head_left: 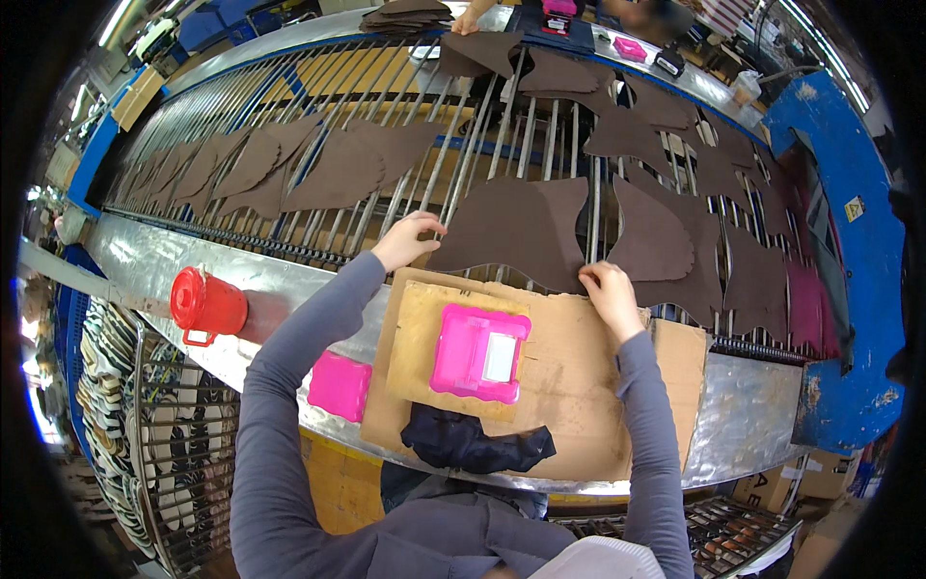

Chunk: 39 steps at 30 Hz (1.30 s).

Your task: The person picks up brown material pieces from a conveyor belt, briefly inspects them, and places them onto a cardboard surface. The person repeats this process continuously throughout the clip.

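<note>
A large dark brown flat cut piece [506,227], like leather or fabric, lies over the metal bars in front of me. My left hand [410,241] has its fingers curled at the piece's left edge, thumb and fingertips close together. At the near right corner, my right hand [610,292] pinches the same piece. Just below, on a cardboard sheet [579,386], sits a pink open plastic case [480,352] with a whitish rectangle inside. A pink lid-like square [340,386] lies to its left, and a dark crumpled cloth [477,442] lies nearer me.
More brown pieces [357,164] overlap along the barred rack [424,198] on both sides. A red lidded bucket [207,304] stands on the metal ledge at left. A blue machine housing [839,232] borders the right. Another person's hand [468,21] touches a piece across the rack.
</note>
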Tool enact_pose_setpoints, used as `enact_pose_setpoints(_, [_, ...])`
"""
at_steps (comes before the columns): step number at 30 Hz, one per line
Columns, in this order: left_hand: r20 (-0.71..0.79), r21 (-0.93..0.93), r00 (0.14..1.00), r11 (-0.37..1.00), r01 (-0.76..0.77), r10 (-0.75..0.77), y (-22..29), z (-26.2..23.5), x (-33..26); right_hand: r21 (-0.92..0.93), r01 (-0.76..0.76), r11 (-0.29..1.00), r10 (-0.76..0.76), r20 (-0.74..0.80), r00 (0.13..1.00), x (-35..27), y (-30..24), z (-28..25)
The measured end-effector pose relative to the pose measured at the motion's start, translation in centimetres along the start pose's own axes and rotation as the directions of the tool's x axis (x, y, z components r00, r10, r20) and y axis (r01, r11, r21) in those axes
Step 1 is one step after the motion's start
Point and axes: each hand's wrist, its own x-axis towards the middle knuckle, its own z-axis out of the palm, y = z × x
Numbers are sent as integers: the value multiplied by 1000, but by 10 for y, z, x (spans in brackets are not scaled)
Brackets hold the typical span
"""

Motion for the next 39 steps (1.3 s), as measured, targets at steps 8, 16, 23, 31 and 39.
enact_pose_setpoints(8, [49, 188, 974, 956, -225, 219, -5, -1, -67, -132, 104, 986, -109, -26, 994, -43, 2, -15])
enact_pose_setpoints(16, [114, 174, 976, 964, -202, 184, -15, -4, -71, -84, 43, 996, -45, -15, 999, -60, -1, -11])
enact_pose_setpoints(23, [-104, -987, 748, 158, 1, -655, -82, -39, -19, 41, 22, 999, -15, -165, 986, -82, -19, -49])
enact_pose_setpoints(31, [-235, -969, 528, 241, -59, -816, -137, -58, 21, 88, 71, 994, -58, -143, 988, -99, -50, -70])
enact_pose_setpoints(39, [-992, 36, 121, 996, 78, 27, 25, -126, -45, -31, 291, 956, -290, -232, 928, -78, -115, -109])
